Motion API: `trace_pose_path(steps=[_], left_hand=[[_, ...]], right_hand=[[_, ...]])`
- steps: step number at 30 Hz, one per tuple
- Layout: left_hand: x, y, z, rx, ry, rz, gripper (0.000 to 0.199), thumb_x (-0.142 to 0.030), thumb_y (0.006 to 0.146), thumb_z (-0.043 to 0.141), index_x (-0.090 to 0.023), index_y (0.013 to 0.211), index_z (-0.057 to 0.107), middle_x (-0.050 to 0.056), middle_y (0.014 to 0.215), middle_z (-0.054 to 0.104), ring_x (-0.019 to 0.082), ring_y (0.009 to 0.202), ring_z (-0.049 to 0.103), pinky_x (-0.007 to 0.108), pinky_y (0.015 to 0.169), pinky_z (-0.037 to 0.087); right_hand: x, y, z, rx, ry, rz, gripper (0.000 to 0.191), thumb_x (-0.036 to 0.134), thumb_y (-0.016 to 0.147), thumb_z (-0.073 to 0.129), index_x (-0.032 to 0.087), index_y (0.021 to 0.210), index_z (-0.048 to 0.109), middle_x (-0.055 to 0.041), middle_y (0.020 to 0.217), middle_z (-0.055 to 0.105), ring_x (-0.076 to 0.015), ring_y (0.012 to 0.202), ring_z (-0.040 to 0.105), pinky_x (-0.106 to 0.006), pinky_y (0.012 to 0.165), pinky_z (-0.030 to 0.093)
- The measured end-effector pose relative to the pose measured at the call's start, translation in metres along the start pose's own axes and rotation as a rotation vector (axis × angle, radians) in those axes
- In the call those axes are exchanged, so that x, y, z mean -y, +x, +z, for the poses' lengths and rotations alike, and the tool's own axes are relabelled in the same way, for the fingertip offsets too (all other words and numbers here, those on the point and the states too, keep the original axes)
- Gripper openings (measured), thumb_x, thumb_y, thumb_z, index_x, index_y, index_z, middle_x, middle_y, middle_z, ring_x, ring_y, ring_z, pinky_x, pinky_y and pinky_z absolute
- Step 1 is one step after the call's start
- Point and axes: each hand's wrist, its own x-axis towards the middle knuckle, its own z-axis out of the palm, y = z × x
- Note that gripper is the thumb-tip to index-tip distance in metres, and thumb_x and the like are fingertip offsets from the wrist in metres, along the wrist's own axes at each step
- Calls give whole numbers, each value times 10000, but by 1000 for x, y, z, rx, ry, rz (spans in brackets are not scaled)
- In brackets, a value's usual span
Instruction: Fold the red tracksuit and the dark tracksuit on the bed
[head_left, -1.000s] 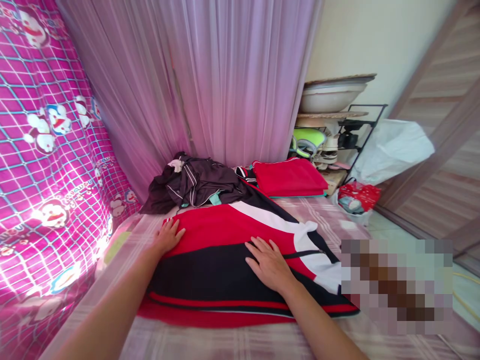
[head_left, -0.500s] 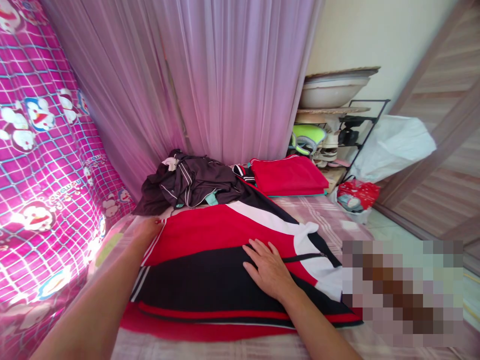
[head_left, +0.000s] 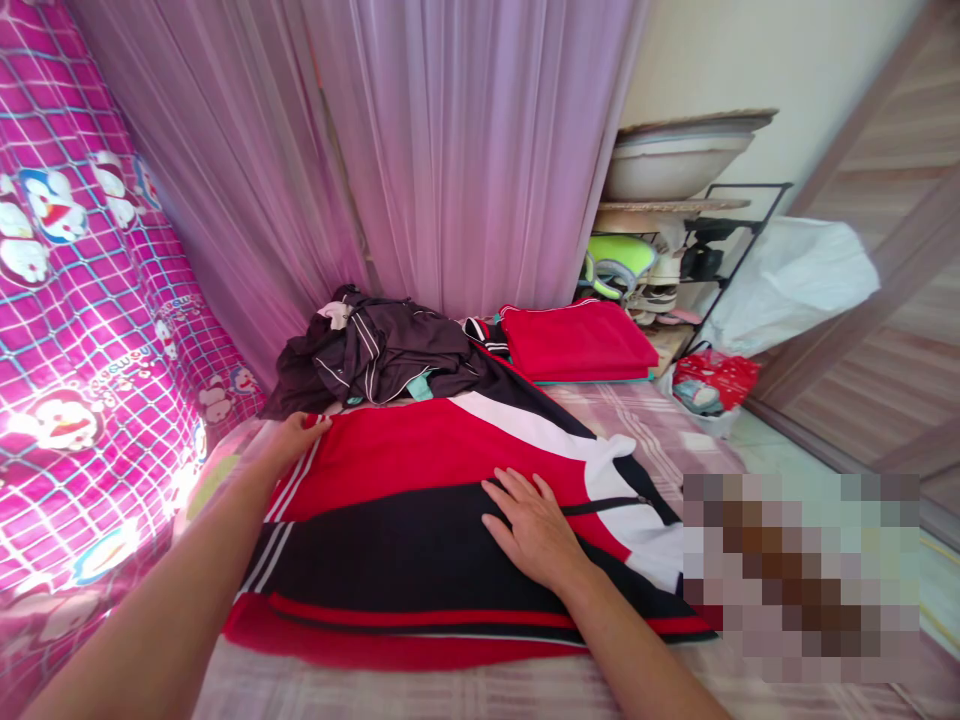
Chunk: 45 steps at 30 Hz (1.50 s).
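Note:
A red, black and white jacket (head_left: 405, 450) lies spread out, its white collar to the right and its striped hem to the left. One black sleeve (head_left: 375, 550) with a red stripe is laid across its near side. At the far corner of the hem, my left hand (head_left: 294, 440) has its fingers closed on the edge of the jacket. My right hand (head_left: 536, 530) rests flat on the upper part of the sleeve, fingers stretched out. Some red cloth shows beneath the sleeve along the near edge.
Behind the jacket lies a heap of dark clothes (head_left: 397, 350). A folded red garment (head_left: 577, 345) sits beside it on the checked sheet (head_left: 450, 695). Purple curtains (head_left: 465, 150) hang behind. A rack (head_left: 731, 270) with shoes and basins stands at right, near a white bag (head_left: 795, 280).
The hem and sleeve cuff have shifted slightly left. My left fingers now reach further over the hem stripes. My right hand stays flat on the sleeve. The view has tilted a little.

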Motion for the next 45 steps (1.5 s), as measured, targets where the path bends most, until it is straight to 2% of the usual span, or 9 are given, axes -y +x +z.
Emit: trace_pose_path(steps=[3,11,20,25,29,31,36,41,45], left_hand=[[-8,-5,-1,-21,27,26,460,-623,698,643,-196,868,631,35,741,696,230,742,660,304,659,501],[-23,-16,4,-115,573,20,566,-627,895,358,-175,1130,606,183,973,718,374,942,666,435,750,488],[-13,-12,12,-56,613,-77,601,-566,927,355,-85,1213,577,267,1112,684,402,1040,649,482,829,494],[-28,-23,17,-98,627,91,544,-357,930,393,-88,1395,481,250,1455,480,366,1300,503,490,1029,419],[-45,-64,45,2,674,420,553,-378,928,412,-148,1425,494,156,1555,404,331,1448,319,529,1169,247],[-50,-90,62,76,655,499,567,-446,938,395,-199,1439,493,121,1571,391,326,1472,277,570,1183,189],[-53,-129,85,187,603,454,613,-521,958,332,-242,1497,420,109,1595,343,317,1475,284,594,1166,226],[-55,-132,83,107,612,453,591,-516,952,373,-234,1460,482,105,1614,297,321,1490,247,562,1181,227],[-58,-134,82,50,639,503,575,-478,962,360,-171,1414,541,119,1591,343,314,1478,280,511,1197,231]], right_hand=[[0,0,1,2,-3,5,476,410,987,431,260,1429,522,-79,1543,434,-255,1445,337,-512,1193,183],[-2,0,1,11,-11,2,481,428,993,406,275,1435,517,-66,1550,425,-251,1446,332,-497,1194,177],[-3,1,2,22,-12,9,487,435,991,408,277,1442,508,-70,1554,418,-258,1448,328,-509,1190,178],[-1,1,-1,30,2,17,487,422,988,421,264,1441,507,-66,1551,425,-248,1449,326,-508,1196,166],[-1,0,-1,22,-5,12,489,420,986,421,263,1441,509,-75,1550,425,-250,1450,324,-503,1196,168],[-1,0,-1,20,-11,7,489,421,988,413,266,1442,509,-77,1550,424,-248,1450,325,-498,1197,168],[1,1,1,46,-47,26,517,461,999,374,279,1475,464,-86,1582,367,-258,1469,289,-519,1195,149],[-16,-1,-5,51,-133,186,570,535,1007,297,292,1513,396,-110,1608,300,-297,1496,209,-619,1170,54],[-38,-8,-15,44,-198,331,551,482,1018,280,259,1503,416,-124,1607,299,-293,1487,237,-618,1163,85]])
